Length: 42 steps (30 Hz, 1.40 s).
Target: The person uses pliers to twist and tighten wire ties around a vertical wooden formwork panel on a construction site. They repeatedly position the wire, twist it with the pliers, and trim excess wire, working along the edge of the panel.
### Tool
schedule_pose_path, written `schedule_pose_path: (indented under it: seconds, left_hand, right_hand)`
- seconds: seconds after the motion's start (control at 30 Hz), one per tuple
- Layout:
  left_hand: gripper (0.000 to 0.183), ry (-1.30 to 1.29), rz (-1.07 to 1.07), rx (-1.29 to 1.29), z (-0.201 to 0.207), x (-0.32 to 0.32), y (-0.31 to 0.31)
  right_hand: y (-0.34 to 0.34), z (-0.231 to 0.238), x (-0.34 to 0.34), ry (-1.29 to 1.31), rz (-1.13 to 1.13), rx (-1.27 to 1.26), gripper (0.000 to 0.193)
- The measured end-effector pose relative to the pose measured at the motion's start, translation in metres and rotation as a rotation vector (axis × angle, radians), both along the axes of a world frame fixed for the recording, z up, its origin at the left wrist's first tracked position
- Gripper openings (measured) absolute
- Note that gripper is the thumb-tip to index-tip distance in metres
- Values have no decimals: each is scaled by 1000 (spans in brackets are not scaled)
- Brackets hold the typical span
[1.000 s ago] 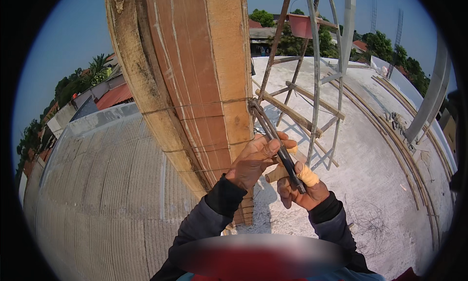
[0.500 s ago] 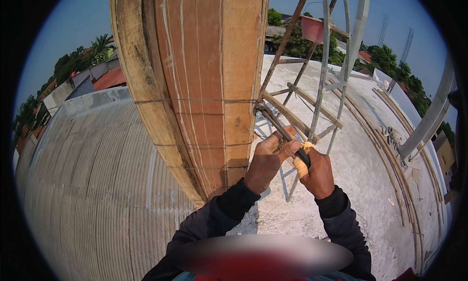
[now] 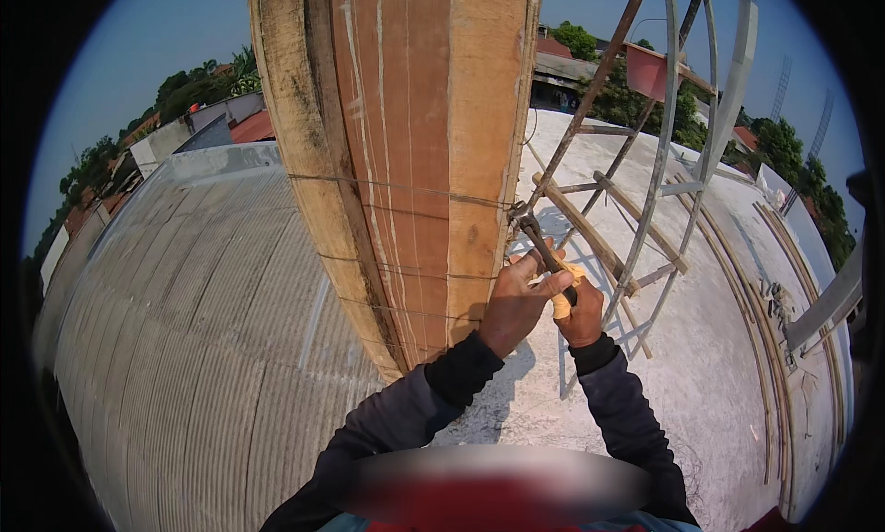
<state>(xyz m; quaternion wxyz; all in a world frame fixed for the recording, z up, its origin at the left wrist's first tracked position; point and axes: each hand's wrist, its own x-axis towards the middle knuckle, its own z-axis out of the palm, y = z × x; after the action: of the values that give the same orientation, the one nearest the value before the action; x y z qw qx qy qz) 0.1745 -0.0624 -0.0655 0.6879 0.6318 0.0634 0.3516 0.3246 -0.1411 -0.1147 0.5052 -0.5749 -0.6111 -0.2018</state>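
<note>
A wooden column form (image 3: 479, 135) of reddish panel and pale boards stands in front of me, bound by several turns of thin wire (image 3: 406, 189). At its right edge, the metal jaws of a pair of pincers (image 3: 528, 221) meet the upper wire; whether they bite it is too small to tell. My right hand (image 3: 583, 318) is closed round the lower ends of the handles, one of which has a yellow-orange wrapping (image 3: 561, 303). Closed on the handles from the left, my left hand (image 3: 516, 306) has its thumb across them and its fingers partly hidden.
A corrugated roof (image 3: 194, 311) slopes away at left. On the pale slab (image 3: 691, 375) at right stand a metal scaffold frame (image 3: 656, 191) with wooden crosspieces and a hanging pinkish-red bucket (image 3: 648, 73). Long poles (image 3: 751, 320) lie beyond it, beside a slanting grey post (image 3: 825, 301).
The whole scene has shifted rightward in the picture. The pincers stand more steeply, and their handles look closer together. Both hands keep hold of them.
</note>
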Motion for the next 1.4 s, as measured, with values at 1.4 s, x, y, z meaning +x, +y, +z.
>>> schedule_pose_path:
  seconds: [1.4]
  left_hand:
    - [49,274,-226,-435,-203,-128,7]
  right_hand:
    - [12,420,-22,-2099,-60,-368,37]
